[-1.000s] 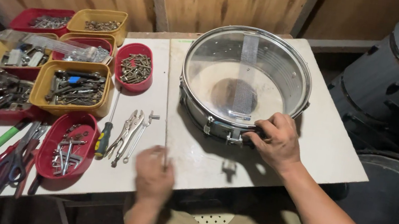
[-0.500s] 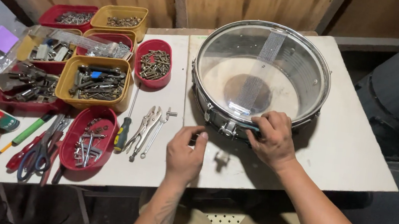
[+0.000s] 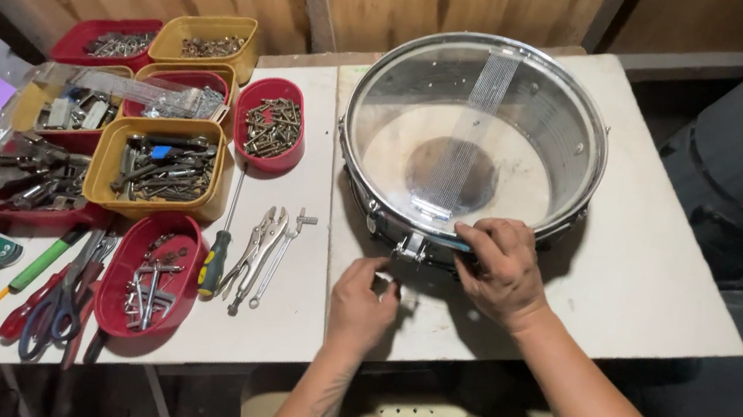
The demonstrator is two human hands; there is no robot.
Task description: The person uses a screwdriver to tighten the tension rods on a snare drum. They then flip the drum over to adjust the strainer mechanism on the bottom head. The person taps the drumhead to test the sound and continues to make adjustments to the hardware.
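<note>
Snare drum [image 3: 477, 136] sits on the white table [image 3: 659, 275], toward the far right half, clear head up, wire strands visible across it. Near rim faces the person.

Right hand [image 3: 502, 269]: curled over the drum's near rim, fingers wrapped onto the metal hoop, thumb side toward the left. Grip narrow, closed on the hoop edge; palm rests against the shell.

Left hand [image 3: 362, 301]: on the table just beside the drum's near side, below a metal lug [image 3: 408, 247] on the shell. Fingers bunched, tips pinched close together at a small pale object near the lug, possibly a drum key, too small to tell for sure. Grip nearly closed.

The two hands are near each other, not touching.

Left of the hands, on the table: locking pliers [image 3: 257, 241], a wrench [image 3: 279, 254] and a yellow-and-black-handled screwdriver [image 3: 214, 259], lying side by side. Further left, red tray [image 3: 124, 286] with hex keys and bits; yellow tray [image 3: 109, 169] with dark tools; small red tray of screws [image 3: 272, 124]. More red and yellow trays behind. Scissors with red and blue handles [image 3: 42, 313] at the near left edge, next to a green-handled tool [image 3: 40, 259].
</note>
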